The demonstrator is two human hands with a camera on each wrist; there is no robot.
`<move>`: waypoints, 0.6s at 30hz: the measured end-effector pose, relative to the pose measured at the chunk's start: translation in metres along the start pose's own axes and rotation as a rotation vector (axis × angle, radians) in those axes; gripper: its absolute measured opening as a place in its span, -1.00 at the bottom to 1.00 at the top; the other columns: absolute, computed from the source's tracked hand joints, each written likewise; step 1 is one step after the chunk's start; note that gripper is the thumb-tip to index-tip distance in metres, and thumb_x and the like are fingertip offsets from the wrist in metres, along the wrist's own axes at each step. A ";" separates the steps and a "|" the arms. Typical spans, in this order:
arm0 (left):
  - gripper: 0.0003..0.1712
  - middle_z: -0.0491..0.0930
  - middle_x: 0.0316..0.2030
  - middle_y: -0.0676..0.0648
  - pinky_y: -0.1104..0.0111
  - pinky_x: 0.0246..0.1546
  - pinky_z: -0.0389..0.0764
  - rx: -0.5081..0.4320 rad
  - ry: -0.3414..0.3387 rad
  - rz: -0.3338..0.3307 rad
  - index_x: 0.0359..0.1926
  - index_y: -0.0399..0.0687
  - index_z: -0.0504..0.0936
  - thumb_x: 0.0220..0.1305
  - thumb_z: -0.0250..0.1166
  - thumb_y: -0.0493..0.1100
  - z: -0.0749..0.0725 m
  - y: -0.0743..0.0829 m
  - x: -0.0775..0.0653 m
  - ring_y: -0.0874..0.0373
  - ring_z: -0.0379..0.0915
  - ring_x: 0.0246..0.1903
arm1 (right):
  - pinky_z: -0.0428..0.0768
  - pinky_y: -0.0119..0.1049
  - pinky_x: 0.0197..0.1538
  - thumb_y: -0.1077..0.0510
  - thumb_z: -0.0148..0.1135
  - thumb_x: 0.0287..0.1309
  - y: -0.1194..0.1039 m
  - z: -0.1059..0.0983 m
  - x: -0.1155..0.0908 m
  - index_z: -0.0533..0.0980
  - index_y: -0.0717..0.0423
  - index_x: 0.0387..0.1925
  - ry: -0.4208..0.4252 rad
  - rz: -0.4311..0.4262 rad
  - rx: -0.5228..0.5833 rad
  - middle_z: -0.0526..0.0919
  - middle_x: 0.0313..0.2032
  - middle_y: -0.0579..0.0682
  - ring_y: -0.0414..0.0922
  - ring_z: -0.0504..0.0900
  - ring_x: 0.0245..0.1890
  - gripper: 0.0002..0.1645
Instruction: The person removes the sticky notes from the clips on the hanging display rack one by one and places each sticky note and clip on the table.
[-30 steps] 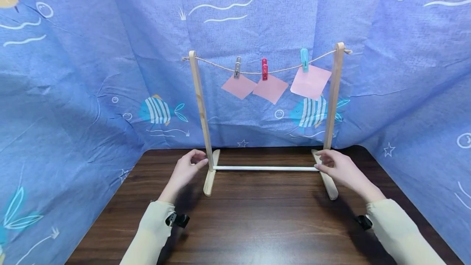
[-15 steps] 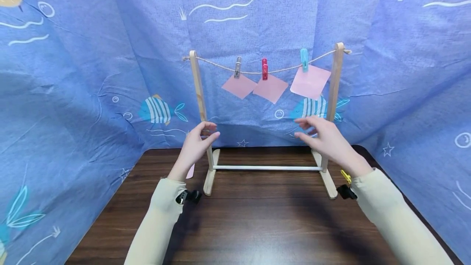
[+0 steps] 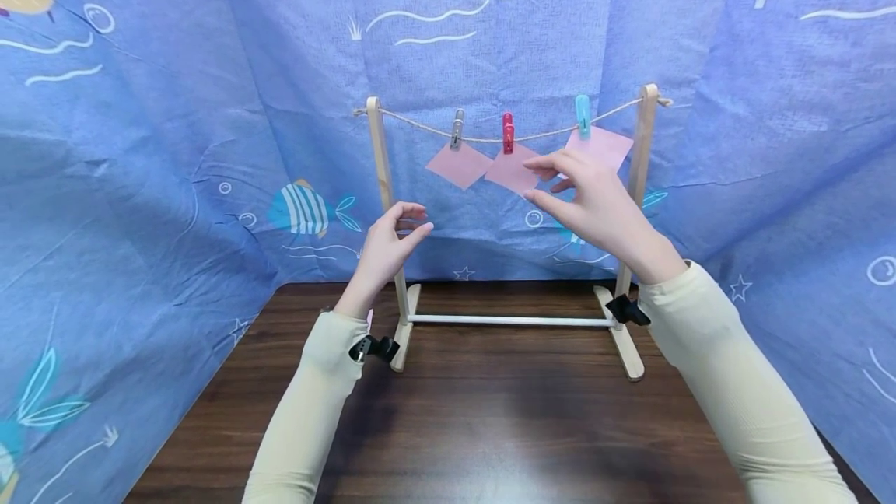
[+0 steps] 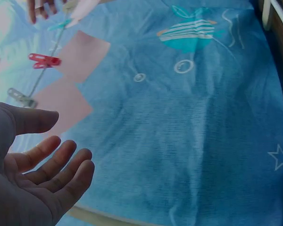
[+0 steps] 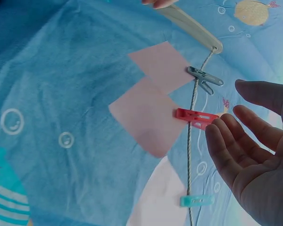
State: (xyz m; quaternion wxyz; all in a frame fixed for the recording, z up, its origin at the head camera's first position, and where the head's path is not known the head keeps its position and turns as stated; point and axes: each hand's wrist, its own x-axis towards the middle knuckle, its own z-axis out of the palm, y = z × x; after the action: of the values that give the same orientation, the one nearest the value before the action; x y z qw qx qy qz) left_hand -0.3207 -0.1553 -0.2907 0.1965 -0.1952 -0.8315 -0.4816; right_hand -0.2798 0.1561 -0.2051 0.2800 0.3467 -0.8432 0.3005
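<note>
Three pink paper squares hang on a string between the wooden posts of a stand. A grey clothespin holds the left paper, a red clothespin the middle paper and a teal clothespin the right paper. My right hand is raised in front of the middle and right papers, partly covering them, with thumb and fingers apart and nothing between them. Lower, before the left post, my left hand is loosely bent and holds nothing.
A white crossbar joins the stand's two wooden feet on the dark wood table. Behind the left wrist shows a sliver of pink paper. Blue fish-print cloth surrounds the table on the visible sides.
Both hands have left the stand's lower ends and risen. The right hand has gone higher, up to the hanging papers; the left has moved up and slightly right. The papers stay clipped.
</note>
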 end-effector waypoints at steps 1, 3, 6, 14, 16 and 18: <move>-0.58 0.61 0.08 -0.12 0.09 0.09 0.61 -0.005 -0.001 -0.008 0.17 -0.10 0.56 0.40 0.33 -0.02 0.001 -0.001 0.002 -0.04 0.57 0.08 | 0.64 -0.04 0.07 0.21 0.39 0.27 -0.001 0.000 0.005 0.55 0.21 0.19 -0.003 -0.004 0.001 0.63 0.03 0.11 0.01 0.63 -0.06 -0.52; -0.55 0.60 0.11 -0.11 0.07 0.07 0.61 -0.015 0.001 -0.031 0.19 -0.08 0.55 0.40 0.32 0.00 0.004 -0.003 0.006 -0.06 0.55 0.10 | 0.63 -0.06 0.08 0.19 0.38 0.27 -0.004 0.001 0.015 0.54 0.22 0.20 -0.005 -0.007 -0.007 0.61 0.02 0.13 0.00 0.61 -0.05 -0.51; -0.51 0.59 0.12 -0.12 0.03 0.07 0.60 -0.062 0.012 -0.069 0.24 -0.07 0.53 0.39 0.33 0.01 0.005 -0.002 0.013 -0.08 0.52 0.13 | 0.65 -0.07 0.07 0.16 0.37 0.29 -0.010 0.002 0.030 0.54 0.22 0.21 -0.004 -0.010 -0.025 0.60 0.02 0.13 0.01 0.61 -0.04 -0.50; -0.40 0.54 0.19 -0.20 0.08 0.20 0.53 -0.269 0.031 -0.146 0.36 -0.24 0.40 0.40 0.31 -0.11 0.012 0.000 0.037 -0.08 0.46 0.21 | 0.66 -0.12 0.08 0.10 0.35 0.30 -0.030 0.004 0.066 0.52 0.15 0.26 -0.037 0.024 -0.023 0.56 -0.03 0.10 0.01 0.63 -0.06 -0.47; -0.39 0.53 0.19 -0.24 0.13 0.21 0.54 -0.339 0.029 -0.158 0.37 -0.29 0.37 0.41 0.30 -0.16 0.015 0.001 0.045 -0.09 0.47 0.20 | 0.64 -0.16 0.02 0.10 0.36 0.30 -0.034 0.005 0.074 0.53 0.15 0.24 -0.034 0.013 -0.049 0.57 -0.01 0.10 0.01 0.62 -0.11 -0.48; -0.42 0.53 0.18 -0.26 0.16 0.19 0.56 -0.402 0.031 -0.174 0.35 -0.32 0.38 0.41 0.30 -0.20 0.019 0.003 0.053 -0.09 0.49 0.18 | 0.60 -0.17 -0.01 0.10 0.35 0.30 -0.037 0.004 0.081 0.53 0.16 0.23 -0.035 0.007 -0.076 0.58 0.05 0.09 0.00 0.60 -0.08 -0.49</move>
State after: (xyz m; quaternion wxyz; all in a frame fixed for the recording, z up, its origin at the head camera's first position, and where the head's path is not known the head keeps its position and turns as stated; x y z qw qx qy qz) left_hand -0.3665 -0.1297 -0.2696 0.1239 -0.1507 -0.7292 -0.6558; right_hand -0.3014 0.0982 -0.1410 0.2771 0.3381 -0.8600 0.2631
